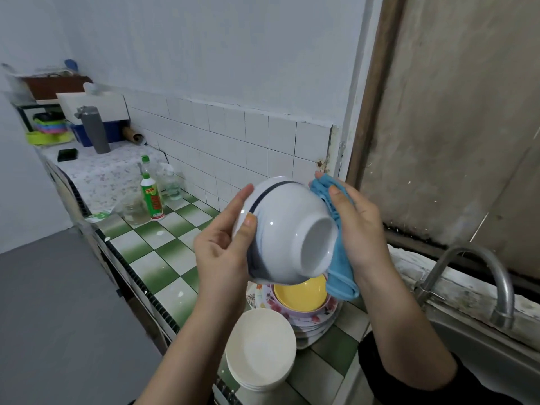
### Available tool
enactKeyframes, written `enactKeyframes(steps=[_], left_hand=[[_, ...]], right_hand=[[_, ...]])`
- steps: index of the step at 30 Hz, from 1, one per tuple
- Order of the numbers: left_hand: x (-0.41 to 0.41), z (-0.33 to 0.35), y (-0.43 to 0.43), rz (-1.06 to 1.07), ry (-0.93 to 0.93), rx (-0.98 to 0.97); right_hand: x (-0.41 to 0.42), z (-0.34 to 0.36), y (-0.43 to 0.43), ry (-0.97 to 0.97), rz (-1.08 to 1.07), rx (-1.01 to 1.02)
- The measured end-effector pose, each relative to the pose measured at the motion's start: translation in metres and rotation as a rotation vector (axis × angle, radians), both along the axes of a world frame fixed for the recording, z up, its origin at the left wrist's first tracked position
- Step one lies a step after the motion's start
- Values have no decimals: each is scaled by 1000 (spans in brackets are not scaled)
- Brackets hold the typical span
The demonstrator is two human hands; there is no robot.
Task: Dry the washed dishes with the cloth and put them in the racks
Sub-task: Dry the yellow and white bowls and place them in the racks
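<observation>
A white bowl (287, 226) with a dark rim band is held in the air above the counter, tipped so its foot faces me. My left hand (225, 244) grips its rim, thumb on the outside. My right hand (358, 226) presses a blue cloth (336, 258) against the bowl's right side, thumb over the cloth. Below sit a yellow bowl (301, 293) inside a flowered bowl on stacked plates, and a stack of white bowls (260, 355).
The green-and-white tiled counter (157, 252) runs left, with a green-labelled bottle (152, 197), clear bottles and a grey flask (95, 130). A steel tap (479, 276) and the sink edge lie at right. A rack with coloured items stands at far left.
</observation>
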State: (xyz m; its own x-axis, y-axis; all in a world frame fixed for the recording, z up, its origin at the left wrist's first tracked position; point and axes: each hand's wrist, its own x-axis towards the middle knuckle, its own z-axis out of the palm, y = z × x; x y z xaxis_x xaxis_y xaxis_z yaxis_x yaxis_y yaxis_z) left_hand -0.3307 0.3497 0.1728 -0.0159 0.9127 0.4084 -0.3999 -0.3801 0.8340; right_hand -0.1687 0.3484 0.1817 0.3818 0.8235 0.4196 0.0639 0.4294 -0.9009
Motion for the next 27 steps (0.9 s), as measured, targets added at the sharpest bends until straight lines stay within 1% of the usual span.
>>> enactKeyframes(steps=[2, 4, 6, 8, 9, 10, 12, 13, 14, 16, 17, 19, 20, 21, 22, 23, 25, 26, 27], left_hand=[[-3, 4, -1, 4, 96, 102], [-3, 5, 1, 6, 178, 149], [0, 0, 2, 8, 221, 141], [2, -8, 3, 2, 206, 93], [3, -11, 3, 7, 194, 68], [3, -13, 3, 13, 183, 49], [2, -13, 3, 15, 164, 41], [2, -11, 3, 13, 163, 52], [3, -9, 2, 10, 167, 68], [6, -5, 2, 15, 199, 98], [9, -5, 2, 26, 217, 99], [13, -9, 4, 45, 210, 65], [15, -13, 4, 54, 186, 33], [16, -17, 4, 60, 163, 1], [16, -21, 2, 65, 147, -27], [16, -23, 0, 69, 138, -47], [13, -26, -5, 77, 109, -54], [11, -24, -7, 80, 97, -45], [10, -22, -8, 81, 93, -32]], right_hand=[[-1, 0, -3, -50, 28, 65], [-2, 0, -8, -157, 50, 127], [-7, -2, -14, -300, 102, 178], [-12, -9, -18, -417, 133, 204], [-12, -15, -17, -408, 117, 193], [-11, -18, -14, -337, 83, 163], [-5, -22, -5, -112, -2, 37], [-1, -22, 1, -55, -43, -39], [2, -21, 3, -64, -78, -76], [-1, -18, 1, -169, -111, -36], [-9, -16, -5, -243, -96, 26], [-28, -16, -17, -471, -68, 159], [-38, -18, -22, -632, -83, 207], [-44, -23, -23, -744, -115, 226], [-43, -27, -21, -759, -133, 215], [-36, -29, -17, -669, -126, 169], [-15, -25, -5, -327, -84, -31], [-4, -22, -1, -222, -77, -129], [3, -20, -1, -211, -83, -177]])
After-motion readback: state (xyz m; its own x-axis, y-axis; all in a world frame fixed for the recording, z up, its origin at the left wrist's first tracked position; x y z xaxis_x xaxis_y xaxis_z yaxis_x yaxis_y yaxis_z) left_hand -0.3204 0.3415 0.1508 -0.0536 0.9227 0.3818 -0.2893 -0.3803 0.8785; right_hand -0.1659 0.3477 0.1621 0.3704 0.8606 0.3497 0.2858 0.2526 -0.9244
